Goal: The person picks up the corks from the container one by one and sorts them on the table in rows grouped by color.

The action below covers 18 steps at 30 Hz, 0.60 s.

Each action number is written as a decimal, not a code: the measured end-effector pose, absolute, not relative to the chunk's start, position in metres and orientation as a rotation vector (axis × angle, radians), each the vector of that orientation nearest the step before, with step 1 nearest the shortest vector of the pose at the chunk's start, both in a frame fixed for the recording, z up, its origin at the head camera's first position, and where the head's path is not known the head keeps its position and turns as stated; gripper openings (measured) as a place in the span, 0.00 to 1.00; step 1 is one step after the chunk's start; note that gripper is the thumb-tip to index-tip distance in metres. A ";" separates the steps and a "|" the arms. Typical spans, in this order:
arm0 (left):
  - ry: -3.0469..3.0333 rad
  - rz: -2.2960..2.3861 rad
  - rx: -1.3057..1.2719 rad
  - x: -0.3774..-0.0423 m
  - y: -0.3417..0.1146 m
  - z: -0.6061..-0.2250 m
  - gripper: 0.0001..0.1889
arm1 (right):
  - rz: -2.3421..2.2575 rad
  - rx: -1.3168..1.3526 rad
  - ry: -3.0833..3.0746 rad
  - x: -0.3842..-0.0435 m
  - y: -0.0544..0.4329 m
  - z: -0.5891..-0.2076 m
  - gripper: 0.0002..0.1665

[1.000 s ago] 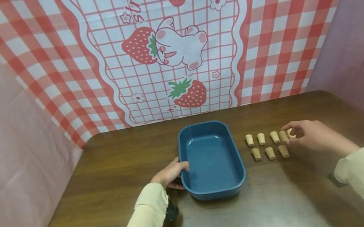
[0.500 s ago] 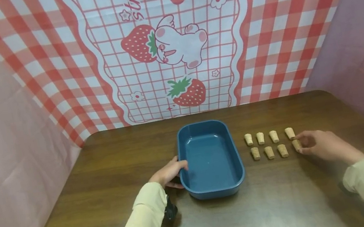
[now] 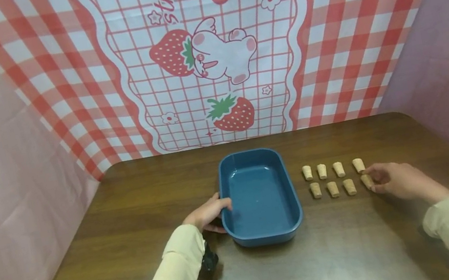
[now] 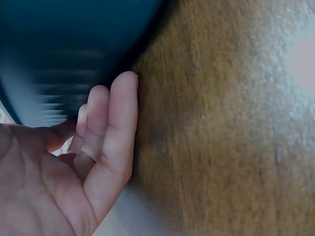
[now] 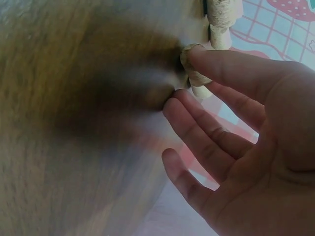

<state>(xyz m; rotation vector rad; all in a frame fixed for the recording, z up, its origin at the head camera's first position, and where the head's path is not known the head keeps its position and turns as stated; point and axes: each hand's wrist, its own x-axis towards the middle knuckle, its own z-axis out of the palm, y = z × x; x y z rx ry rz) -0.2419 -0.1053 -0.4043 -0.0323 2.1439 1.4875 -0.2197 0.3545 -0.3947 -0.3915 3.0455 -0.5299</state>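
Note:
A deep blue rectangular container point(image 3: 259, 203) with rounded corners stands mid-table. My left hand point(image 3: 210, 214) grips its left side, the thumb over the rim; in the left wrist view the fingers point(image 4: 120, 103) lie along the outer wall, near the tabletop. At the right end of the nearer row of corks, my right hand point(image 3: 403, 182) pinches a tapered cork point(image 3: 366, 181) between thumb and index finger. The right wrist view shows that cork point(image 5: 197, 76) partly behind the thumb, the other fingers spread apart. Just behind it stands a paler cork point(image 3: 358, 165).
Several more corks stand in two rows right of the container, such as a pale cork point(image 3: 308, 173) in the back row and a browner cork point(image 3: 315, 190) in front. A strawberry-print cloth point(image 3: 220, 61) hangs behind the brown wooden table point(image 3: 148, 187).
My right hand has brought its cork rightward and nearer to me, from beside the back row to the end of the front row. My left hand has kept its grip on the container.

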 end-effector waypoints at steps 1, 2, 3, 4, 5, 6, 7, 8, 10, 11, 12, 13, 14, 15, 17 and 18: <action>2.143 1.486 -0.031 -0.242 -0.105 -0.404 0.42 | -0.526 -0.393 3.046 -0.220 0.355 -0.395 0.26; 2.144 1.484 -0.030 -0.242 -0.106 -0.404 0.42 | -0.522 -0.391 3.047 -0.220 0.355 -0.395 0.26; 2.143 1.483 -0.027 -0.242 -0.105 -0.404 0.42 | -0.516 -0.390 3.050 -0.220 0.355 -0.396 0.27; 2.142 1.485 -0.025 -0.242 -0.105 -0.404 0.42 | -0.508 -0.389 3.052 -0.220 0.355 -0.396 0.27; 2.141 1.484 -0.023 -0.242 -0.105 -0.405 0.42 | -0.498 -0.390 3.055 -0.220 0.355 -0.396 0.27; 2.142 1.483 -0.022 -0.242 -0.105 -0.405 0.42 | -0.489 -0.389 3.056 -0.220 0.356 -0.397 0.27; 2.143 1.482 -0.019 -0.242 -0.105 -0.405 0.41 | -0.479 -0.388 3.059 -0.220 0.356 -0.397 0.28; 2.141 1.484 -0.019 -0.242 -0.104 -0.405 0.41 | -0.472 -0.389 3.062 -0.220 0.356 -0.397 0.28; 2.146 1.482 -0.016 -0.242 -0.104 -0.405 0.41 | -0.460 -0.387 3.068 -0.220 0.356 -0.397 0.28; 2.148 1.481 -0.017 -0.242 -0.104 -0.405 0.41 | -0.455 -0.389 3.071 -0.220 0.356 -0.397 0.28; 2.151 1.480 -0.016 -0.241 -0.104 -0.405 0.41 | -0.452 -0.388 3.073 -0.220 0.355 -0.397 0.28; 2.152 1.480 -0.014 -0.242 -0.104 -0.405 0.41 | -0.450 -0.389 3.076 -0.220 0.355 -0.397 0.28; 2.153 1.480 -0.014 -0.242 -0.104 -0.405 0.41 | -0.448 -0.391 3.078 -0.220 0.355 -0.397 0.28; 2.156 1.478 -0.014 -0.242 -0.105 -0.404 0.41 | -0.446 -0.393 3.081 -0.221 0.354 -0.397 0.29; 2.155 1.480 -0.019 -0.242 -0.106 -0.404 0.41 | -0.442 -0.401 3.088 -0.221 0.353 -0.398 0.29; 2.157 1.480 -0.023 -0.242 -0.106 -0.404 0.42 | -0.442 -0.405 3.090 -0.221 0.352 -0.398 0.29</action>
